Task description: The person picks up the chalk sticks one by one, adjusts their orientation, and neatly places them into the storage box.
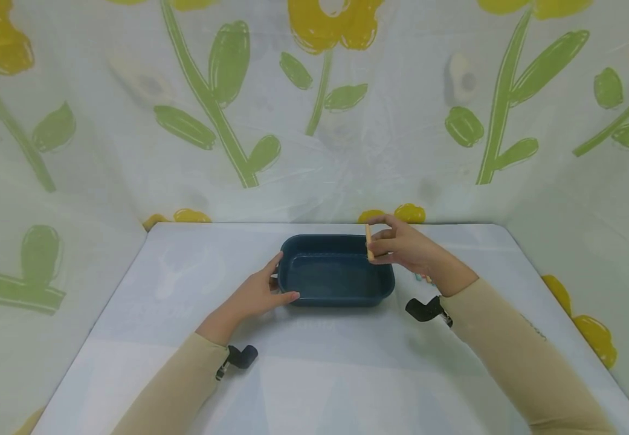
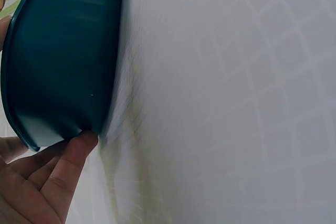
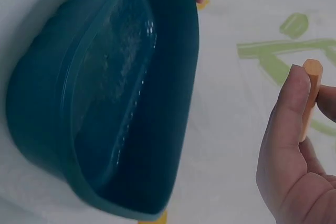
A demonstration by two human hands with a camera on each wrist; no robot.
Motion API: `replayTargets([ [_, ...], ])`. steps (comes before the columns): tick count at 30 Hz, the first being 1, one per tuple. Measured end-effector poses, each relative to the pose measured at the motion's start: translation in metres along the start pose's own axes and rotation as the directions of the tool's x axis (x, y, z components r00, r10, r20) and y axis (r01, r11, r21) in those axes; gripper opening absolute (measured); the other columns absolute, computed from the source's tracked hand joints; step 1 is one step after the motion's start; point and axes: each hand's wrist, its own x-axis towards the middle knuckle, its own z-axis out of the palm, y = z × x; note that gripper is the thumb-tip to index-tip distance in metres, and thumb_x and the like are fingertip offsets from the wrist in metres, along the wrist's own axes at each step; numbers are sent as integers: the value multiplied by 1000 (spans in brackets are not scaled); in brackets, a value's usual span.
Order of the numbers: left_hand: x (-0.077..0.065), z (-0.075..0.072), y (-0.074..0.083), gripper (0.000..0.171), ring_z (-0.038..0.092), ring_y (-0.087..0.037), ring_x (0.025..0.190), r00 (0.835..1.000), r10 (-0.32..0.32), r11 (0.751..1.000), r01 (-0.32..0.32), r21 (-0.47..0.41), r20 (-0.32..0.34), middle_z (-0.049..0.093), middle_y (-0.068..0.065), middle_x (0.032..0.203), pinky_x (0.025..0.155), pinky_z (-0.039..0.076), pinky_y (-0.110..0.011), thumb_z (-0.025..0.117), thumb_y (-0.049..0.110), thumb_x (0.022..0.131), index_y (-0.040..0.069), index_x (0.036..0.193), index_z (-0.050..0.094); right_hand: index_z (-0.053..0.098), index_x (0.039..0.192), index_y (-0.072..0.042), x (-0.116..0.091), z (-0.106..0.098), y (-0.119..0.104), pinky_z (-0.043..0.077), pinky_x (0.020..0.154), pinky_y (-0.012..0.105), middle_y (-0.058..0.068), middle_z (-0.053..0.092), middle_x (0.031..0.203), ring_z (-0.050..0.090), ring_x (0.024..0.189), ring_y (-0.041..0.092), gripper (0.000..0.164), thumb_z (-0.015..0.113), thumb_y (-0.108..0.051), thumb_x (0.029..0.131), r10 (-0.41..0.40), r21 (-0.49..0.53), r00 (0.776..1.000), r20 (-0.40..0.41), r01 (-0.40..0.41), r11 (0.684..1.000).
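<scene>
A dark teal rectangular basin (image 1: 336, 297) sits toward the back of the white table. My left hand (image 1: 257, 293) grips its left end, thumb along the near side and fingers against the outer wall; the left wrist view shows those fingers touching the basin's lower edge. Above the basin's right back corner, my right hand (image 1: 409, 248) pinches a short, light-orange stick (image 1: 369, 243) between thumb and fingers. Up close in the right wrist view, the stick (image 3: 313, 69) has a flat, many-sided end. No objects show on the visible basin floor.
Several small coloured pieces (image 1: 424, 278) lie on the table right of the basin, partly hidden by my right wrist. The white table (image 1: 314, 374) ends at a flower-printed cloth wall (image 1: 379, 163) behind and at both sides.
</scene>
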Motion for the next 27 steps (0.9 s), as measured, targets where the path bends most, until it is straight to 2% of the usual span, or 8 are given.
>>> replayTargets([
  [14,-1,0,0,107,58,-31,126,1000,-7,1000,7,-27,5,50,-20,146,106,44,-50,77,53,84,19,162,13,29,151,-6,25,37,5,54,93,48,21,55,114,67,93,29,62,60,2,98,15,33,999,29,-16,999],
  [22,-2,0,2,106,57,-32,126,1000,-18,998,19,-54,13,49,-20,147,106,45,-50,77,51,84,19,162,13,31,150,-6,43,57,16,50,98,53,34,49,129,67,96,31,61,60,2,97,58,45,998,36,-59,997],
  [27,-2,0,3,106,57,-32,127,1000,-24,998,25,-49,14,49,-20,147,106,44,-50,77,53,84,20,162,13,31,150,-7,51,65,25,51,97,52,37,46,134,68,93,29,61,59,3,97,70,62,997,40,-72,995],
])
